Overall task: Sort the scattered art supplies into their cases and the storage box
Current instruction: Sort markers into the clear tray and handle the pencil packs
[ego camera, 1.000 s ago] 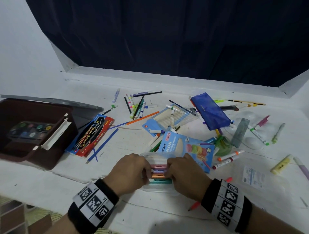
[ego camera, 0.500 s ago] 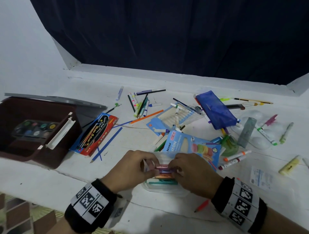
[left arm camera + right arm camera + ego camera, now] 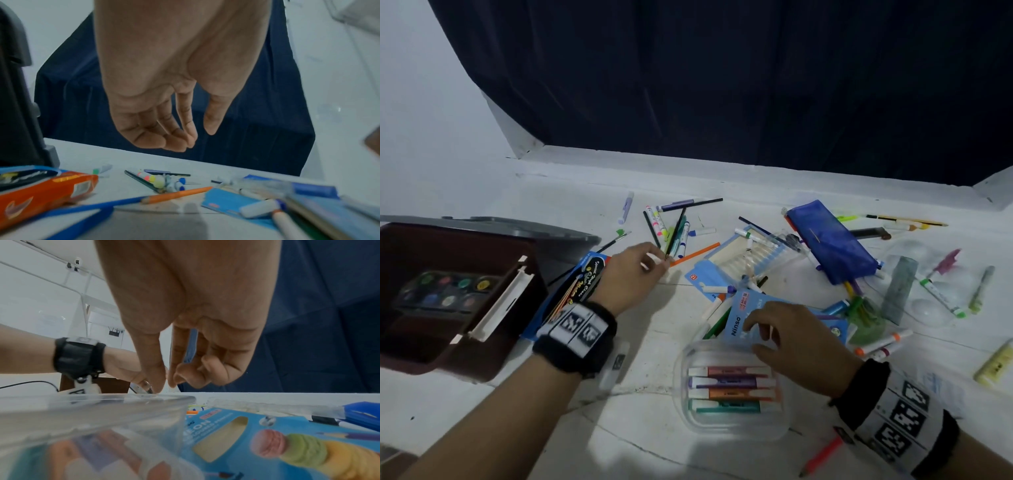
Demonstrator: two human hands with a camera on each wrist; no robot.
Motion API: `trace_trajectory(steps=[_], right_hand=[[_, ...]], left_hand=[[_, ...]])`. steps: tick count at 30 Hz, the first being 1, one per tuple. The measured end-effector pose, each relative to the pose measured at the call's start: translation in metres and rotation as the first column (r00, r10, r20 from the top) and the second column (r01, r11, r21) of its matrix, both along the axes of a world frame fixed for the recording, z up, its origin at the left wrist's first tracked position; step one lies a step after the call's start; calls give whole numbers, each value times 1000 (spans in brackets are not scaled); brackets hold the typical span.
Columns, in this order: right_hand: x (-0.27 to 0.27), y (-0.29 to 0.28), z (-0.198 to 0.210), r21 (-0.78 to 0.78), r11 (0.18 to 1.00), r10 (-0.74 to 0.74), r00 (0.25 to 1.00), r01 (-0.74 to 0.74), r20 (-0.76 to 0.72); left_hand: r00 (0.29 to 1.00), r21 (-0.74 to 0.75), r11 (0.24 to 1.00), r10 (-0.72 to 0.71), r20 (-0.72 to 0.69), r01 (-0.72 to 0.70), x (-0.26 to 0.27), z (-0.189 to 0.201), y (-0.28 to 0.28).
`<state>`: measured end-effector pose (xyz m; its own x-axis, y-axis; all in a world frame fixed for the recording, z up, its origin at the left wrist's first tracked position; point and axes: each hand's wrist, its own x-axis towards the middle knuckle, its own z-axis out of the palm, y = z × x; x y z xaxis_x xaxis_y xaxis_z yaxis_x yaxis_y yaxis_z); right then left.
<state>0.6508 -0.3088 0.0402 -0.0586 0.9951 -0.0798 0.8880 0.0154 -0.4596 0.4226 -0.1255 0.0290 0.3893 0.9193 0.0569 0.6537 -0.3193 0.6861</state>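
A clear plastic case (image 3: 732, 432) lies near me with several highlighters (image 3: 729, 387) side by side in it. My right hand (image 3: 755, 337) hovers at its far rim, over the blue Ninso pencil box (image 3: 739, 308). In the right wrist view that hand (image 3: 166, 386) has loosely curled fingers, its thumb and forefinger tips at the case rim (image 3: 102, 398). My left hand (image 3: 654, 265) reaches out toward a heap of markers and pencils (image 3: 671, 229). It hangs empty above the table in the left wrist view (image 3: 197, 138), fingers relaxed.
A brown storage box (image 3: 493, 356) holding a paint palette (image 3: 445, 291) stands at the left. A red and blue pencil box (image 3: 582, 284) lies beside it. An orange pencil (image 3: 695, 253), a blue pouch (image 3: 832, 243) and more loose pens lie farther back and to the right.
Both hands have left the highlighters in the clear case. The left hand moved up and left toward the marker heap. The right hand shifted to the case's far rim.
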Motion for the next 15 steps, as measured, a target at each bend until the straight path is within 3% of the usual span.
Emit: trace_trajectory(steps=[3, 9, 15], right_hand=[[5, 2, -5, -54, 998, 23, 999, -21, 29], [14, 4, -14, -15, 1000, 16, 1000, -16, 15], [19, 7, -14, -25, 999, -30, 997, 29, -69]], left_hand=[[986, -1, 1000, 4, -166, -4, 18, -8, 42], [890, 41, 994, -74, -450, 103, 41, -22, 91], [867, 4, 996, -73, -492, 86, 41, -24, 101]])
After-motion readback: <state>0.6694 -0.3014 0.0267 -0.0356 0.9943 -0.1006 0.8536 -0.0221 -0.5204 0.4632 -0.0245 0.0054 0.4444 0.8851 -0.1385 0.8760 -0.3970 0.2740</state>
